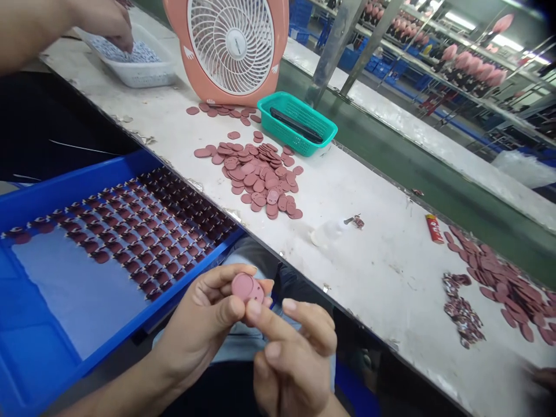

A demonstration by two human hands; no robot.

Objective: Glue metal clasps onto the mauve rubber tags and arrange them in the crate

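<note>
Between the thumb and fingers of my left hand (pixel 202 318) is a flat dusky-pink disc piece (pixel 247 288) with small holes at its lower right. My right hand (pixel 295 347) touches the lower edge of that piece with its index fingertip; its other fingers are bent and apart. Beyond my hands, a pile of similar oval pieces (pixel 260 171) lies on the white table (pixel 365 278). To the left, a blue tray (pixel 108 341) holds rows of assembled dark pink pieces (pixel 156 231).
An orange fan (pixel 237 46) and a green basket (pixel 299 124) with black items stand at the back. A clear bottle (pixel 328 231) is mid-table. More pieces (pixel 508 281) lie right. Another person's hand (pixel 106 23) reaches into a white tub (pixel 147 72).
</note>
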